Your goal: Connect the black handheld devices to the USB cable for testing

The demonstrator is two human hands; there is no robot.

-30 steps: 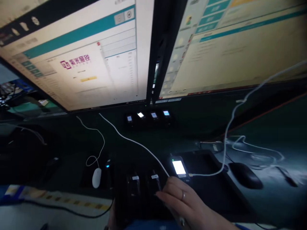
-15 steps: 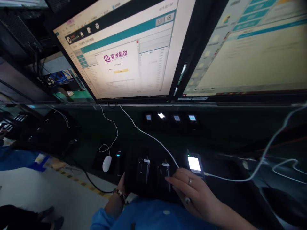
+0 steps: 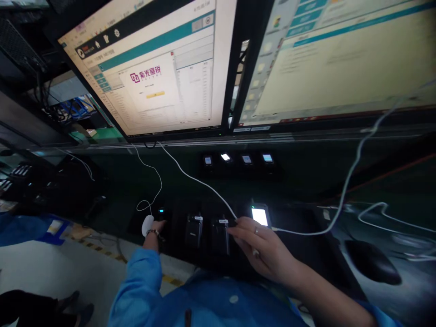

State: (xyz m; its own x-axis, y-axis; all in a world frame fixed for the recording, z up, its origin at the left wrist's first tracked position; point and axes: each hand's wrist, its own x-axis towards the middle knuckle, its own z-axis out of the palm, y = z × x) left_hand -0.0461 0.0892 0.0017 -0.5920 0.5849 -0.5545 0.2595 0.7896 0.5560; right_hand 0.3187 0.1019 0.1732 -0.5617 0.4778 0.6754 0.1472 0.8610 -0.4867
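In the head view my right hand [image 3: 262,245] is closed around the end of a white cable [image 3: 204,184]. Its fingertips are at the upper right edge of a black handheld device [image 3: 220,238] with a white label. To the left lies a similar black device [image 3: 194,231]. At the far left my left hand [image 3: 158,226] has its fingers wrapped round a dark slim device with a blue light [image 3: 161,210], close beside a white mouse [image 3: 147,225]. Behind my right hand a device with a lit white screen [image 3: 260,216] has another white cable [image 3: 306,233] plugged into its side.
Two monitors stand at the back, a left monitor [image 3: 160,104] and a right monitor [image 3: 327,77]. Below them several small devices with lit screens [image 3: 247,159] sit in a row. A black mouse [image 3: 373,262] lies at the right. Another person's legs [image 3: 34,309] show at lower left.
My left hand has moved left from the near edge of the black mat to the slim device beside the white mouse. My right hand keeps hold of the cable end. The camera view has shifted.
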